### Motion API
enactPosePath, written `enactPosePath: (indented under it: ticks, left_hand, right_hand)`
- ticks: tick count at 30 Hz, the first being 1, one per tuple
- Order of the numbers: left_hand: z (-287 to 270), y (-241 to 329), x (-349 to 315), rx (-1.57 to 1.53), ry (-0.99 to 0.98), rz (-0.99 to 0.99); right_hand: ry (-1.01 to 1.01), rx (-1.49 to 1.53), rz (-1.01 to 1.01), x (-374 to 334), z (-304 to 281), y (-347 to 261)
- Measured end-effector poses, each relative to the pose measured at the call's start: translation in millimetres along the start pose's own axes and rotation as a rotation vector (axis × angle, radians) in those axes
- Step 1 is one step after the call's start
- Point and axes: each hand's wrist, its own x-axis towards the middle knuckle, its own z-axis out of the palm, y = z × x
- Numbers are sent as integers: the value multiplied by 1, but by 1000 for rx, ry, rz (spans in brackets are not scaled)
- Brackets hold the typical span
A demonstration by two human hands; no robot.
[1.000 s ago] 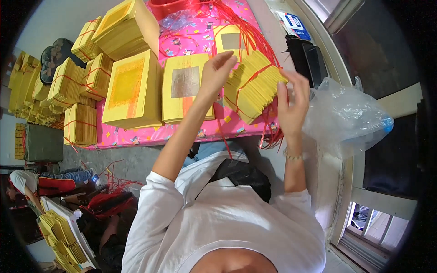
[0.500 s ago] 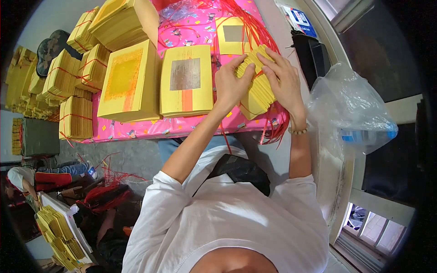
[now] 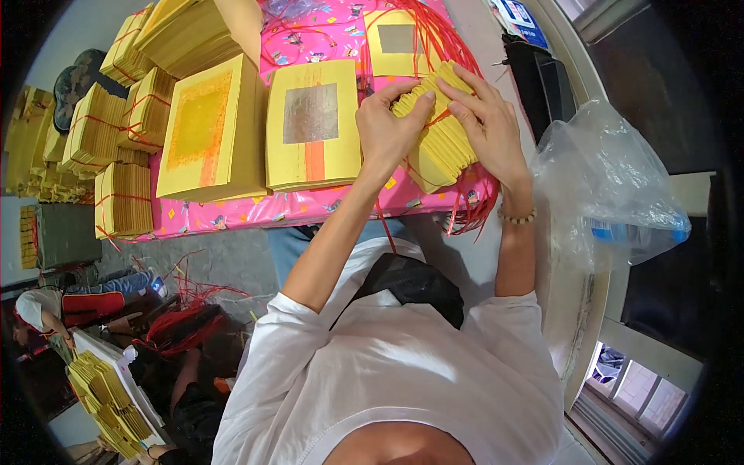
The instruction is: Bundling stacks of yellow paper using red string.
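Left grip (image 3: 385,128) and right grip (image 3: 494,133), half curled, hold the paper bundle (image 3: 447,149); likely bendy, best squeezed from both sides.

One worktop (image 3: 291,211) spans the upper half of the frame. Three untied yellow paper stacks (image 3: 311,159) stand on it: one at the upper left, two nearer the upper centre. One flat yellow sheet (image 3: 383,60) lies at the top centre. One tied bundle (image 3: 449,147) sits right of centre, and at least four other bundles (image 3: 124,203) show at the left. At the right are one clear plastic bag (image 3: 577,167), one bottle (image 3: 620,231) inside it, and one beaded bracelet (image 3: 518,218). The red strings (image 3: 457,35) are too tangled to count.
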Motion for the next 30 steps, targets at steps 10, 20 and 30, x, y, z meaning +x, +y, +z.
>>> enactPosePath:
  ticks: [10,20,30]
  left_hand:
    - [-1,6,-7,45,42,-15]
    - [1,1,-2,-6,25,37]
    - [-1,-6,4,-47,-44,35]
  right_hand:
    - [11,-47,3,-3,2,-4]
    - [-33,12,44,6,5,-1]
    - [35,118,46,-2,-5,5]
